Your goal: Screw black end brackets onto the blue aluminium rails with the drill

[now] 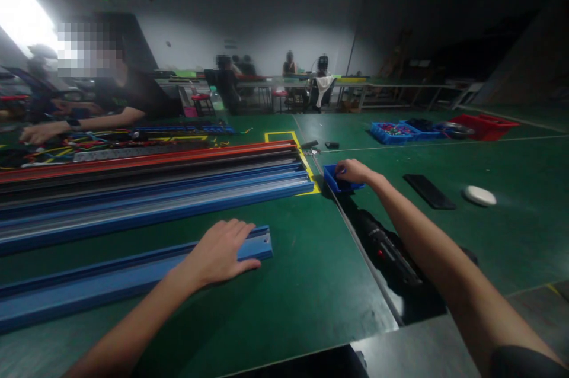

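A long blue metal rail [146, 271] runs in from the left edge, near me on the green table. Across its right end lies my left hand [224, 250], gripping it with the fingers over the far side and the thumb along the near side. My right hand [354, 171] reaches into a small blue bin [349, 187], fingertips bent down and pinched together. What they hold, if anything, is hidden by the hand and the bin wall. A black power screwdriver [393, 250] with a red light lies below my right forearm.
Beyond my rail lie more blue rails [267, 185], dark ones and orange ones [222, 151]. A black phone-like slab [429, 191] and a white oval object [480, 195] lie at right. Blue trays [391, 133] and a red bin [484, 127] stand farther back. A co-worker's hand [47, 131] works at far left.
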Motion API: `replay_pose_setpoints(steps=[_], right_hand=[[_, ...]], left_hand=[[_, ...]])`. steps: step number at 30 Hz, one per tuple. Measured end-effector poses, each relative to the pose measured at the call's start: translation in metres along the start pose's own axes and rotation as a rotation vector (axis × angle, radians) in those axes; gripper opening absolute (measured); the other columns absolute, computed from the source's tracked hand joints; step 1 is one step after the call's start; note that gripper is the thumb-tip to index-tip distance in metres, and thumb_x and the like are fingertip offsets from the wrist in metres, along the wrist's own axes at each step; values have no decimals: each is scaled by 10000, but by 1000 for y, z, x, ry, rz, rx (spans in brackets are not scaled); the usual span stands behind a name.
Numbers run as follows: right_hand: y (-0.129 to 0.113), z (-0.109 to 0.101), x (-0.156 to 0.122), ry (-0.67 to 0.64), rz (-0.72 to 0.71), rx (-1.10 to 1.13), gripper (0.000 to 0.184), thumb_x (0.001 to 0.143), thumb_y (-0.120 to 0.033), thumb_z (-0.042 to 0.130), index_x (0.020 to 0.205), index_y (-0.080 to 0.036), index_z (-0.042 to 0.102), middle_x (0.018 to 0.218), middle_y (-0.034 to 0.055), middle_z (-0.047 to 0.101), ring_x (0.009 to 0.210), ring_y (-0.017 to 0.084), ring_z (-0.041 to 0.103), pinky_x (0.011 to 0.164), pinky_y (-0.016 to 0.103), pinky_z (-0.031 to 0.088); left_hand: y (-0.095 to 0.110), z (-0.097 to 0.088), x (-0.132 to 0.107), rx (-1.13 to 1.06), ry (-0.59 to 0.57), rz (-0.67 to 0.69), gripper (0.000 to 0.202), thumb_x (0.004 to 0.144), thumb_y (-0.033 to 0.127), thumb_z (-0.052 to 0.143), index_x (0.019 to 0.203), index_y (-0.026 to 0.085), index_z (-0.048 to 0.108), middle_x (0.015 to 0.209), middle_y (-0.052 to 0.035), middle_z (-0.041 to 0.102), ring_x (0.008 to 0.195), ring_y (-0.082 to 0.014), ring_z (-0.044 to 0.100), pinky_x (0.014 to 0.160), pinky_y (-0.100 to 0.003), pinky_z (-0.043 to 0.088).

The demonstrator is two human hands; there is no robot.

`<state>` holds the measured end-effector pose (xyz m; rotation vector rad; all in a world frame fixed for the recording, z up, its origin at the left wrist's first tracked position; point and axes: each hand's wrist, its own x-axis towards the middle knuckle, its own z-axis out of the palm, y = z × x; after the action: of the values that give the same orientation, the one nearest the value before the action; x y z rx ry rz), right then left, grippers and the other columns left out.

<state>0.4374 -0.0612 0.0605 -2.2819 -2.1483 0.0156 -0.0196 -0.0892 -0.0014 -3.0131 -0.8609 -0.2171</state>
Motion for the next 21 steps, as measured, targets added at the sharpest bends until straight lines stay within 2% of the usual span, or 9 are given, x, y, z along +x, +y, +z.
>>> replay_pose_setpoints(steps=[5, 7, 12, 16, 21], right_hand=[[0, 17, -2, 53, 79, -126, 380, 883, -228, 627, 1240, -192, 750, 1260, 155, 735, 1071, 299, 710, 834, 329, 530], [-1, 19, -1, 58, 89, -171, 385, 911, -246, 607, 1269, -177, 732, 1295, 173, 714, 1099, 319, 703, 851, 351, 531], [-2, 24, 0, 8, 104, -257, 290, 914, -225, 603, 1131, -142, 777, 1093, 194, 771, 983, 335, 739, 801, 368, 538], [0, 26, 1, 4, 109, -286, 283, 952, -227, 559, 1116, -162, 781, 1079, 173, 779, 942, 307, 748, 769, 342, 530], [1, 23, -1, 48, 124, -294, 307, 984, -264, 520, 1137, -182, 773, 1045, 155, 785, 897, 284, 744, 746, 326, 516]], left_hand=[[-2, -1, 1, 3, -37, -12, 697, 926, 682, 574, 1344, 126, 628, 1251, -180, 684, 1094, -323, 649, 951, -474, 521], [-2, -3, 1, -2, -45, -7, 692, 937, 674, 562, 1342, 117, 627, 1235, -182, 681, 1081, -320, 645, 940, -478, 526], [0, -7, 1, 4, -46, 12, 686, 929, 670, 580, 1330, 116, 634, 1199, -183, 685, 1068, -318, 637, 930, -479, 522], [-5, -6, 1, -34, -39, 3, 698, 920, 681, 591, 1345, 128, 627, 1208, -169, 685, 1080, -308, 640, 934, -460, 521], [-23, -3, 1, 1, -14, -29, 715, 916, 711, 571, 1328, 132, 649, 1182, -171, 701, 1059, -313, 652, 926, -459, 519]])
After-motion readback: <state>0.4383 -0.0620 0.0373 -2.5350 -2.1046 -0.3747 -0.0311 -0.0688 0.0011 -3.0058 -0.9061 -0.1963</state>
